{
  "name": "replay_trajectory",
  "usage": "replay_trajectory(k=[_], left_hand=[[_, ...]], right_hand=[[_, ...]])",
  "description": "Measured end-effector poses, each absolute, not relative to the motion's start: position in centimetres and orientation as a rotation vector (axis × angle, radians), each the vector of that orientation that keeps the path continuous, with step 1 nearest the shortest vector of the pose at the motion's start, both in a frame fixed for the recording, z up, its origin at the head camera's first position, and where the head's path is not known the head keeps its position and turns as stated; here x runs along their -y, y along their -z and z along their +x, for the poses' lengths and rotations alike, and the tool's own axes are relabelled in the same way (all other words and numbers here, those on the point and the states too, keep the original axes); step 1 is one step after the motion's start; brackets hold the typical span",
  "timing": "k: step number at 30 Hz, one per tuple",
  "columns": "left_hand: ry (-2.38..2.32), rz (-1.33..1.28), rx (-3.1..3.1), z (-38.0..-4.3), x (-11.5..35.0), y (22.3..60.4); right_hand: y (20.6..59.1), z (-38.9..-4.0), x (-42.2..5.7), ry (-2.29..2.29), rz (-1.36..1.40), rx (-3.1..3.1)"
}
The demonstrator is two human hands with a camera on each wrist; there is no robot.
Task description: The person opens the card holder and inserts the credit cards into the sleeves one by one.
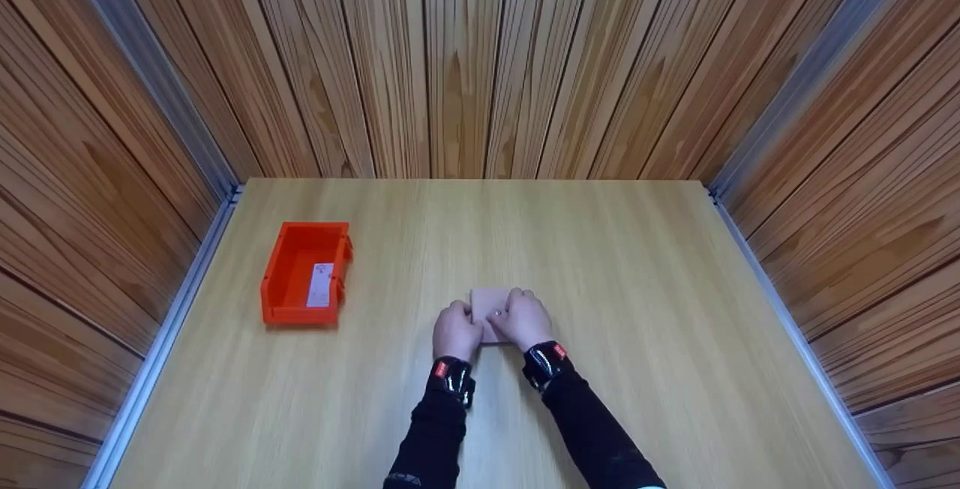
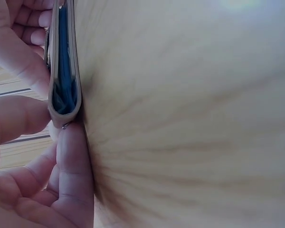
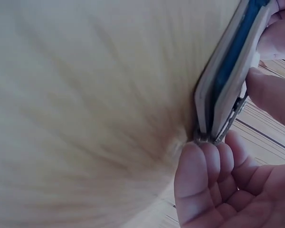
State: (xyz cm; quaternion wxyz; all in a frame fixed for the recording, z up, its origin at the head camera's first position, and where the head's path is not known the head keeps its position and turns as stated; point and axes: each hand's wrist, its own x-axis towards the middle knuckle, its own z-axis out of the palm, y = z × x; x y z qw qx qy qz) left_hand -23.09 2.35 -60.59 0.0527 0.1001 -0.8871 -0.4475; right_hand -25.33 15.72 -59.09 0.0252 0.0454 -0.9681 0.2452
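Note:
A small pale pink folded wallet [image 1: 487, 299] lies flat on the table between both hands. Blue lining shows inside its folded side in the left wrist view, where my left hand [image 1: 456, 333] pinches the rounded fold [image 2: 66, 118] between thumb and forefinger. On the opposite side, my right hand [image 1: 528, 322] grips the edge: its thumb [image 3: 270, 92] presses the top cover and curled fingertips [image 3: 190, 159] meet the metal clasp [image 3: 206, 138]. The wallet's covers lie close together, with a narrow gap along the side.
An orange plastic bin [image 1: 300, 314] with a white label inside stands at the left of the wooden table [image 1: 637, 271]. Wood-panelled walls [image 1: 457, 61] with metal corner rails enclose the table at the back and both sides.

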Motion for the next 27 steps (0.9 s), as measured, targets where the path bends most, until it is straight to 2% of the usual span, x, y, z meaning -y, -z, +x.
replay_trajectory(k=[27], left_hand=[[1.366, 0.305, 2.725, -23.18, -2.16, 60.54]], right_hand=[[59.07, -24.99, -15.52, -0.563, 0.332, 2.832]])
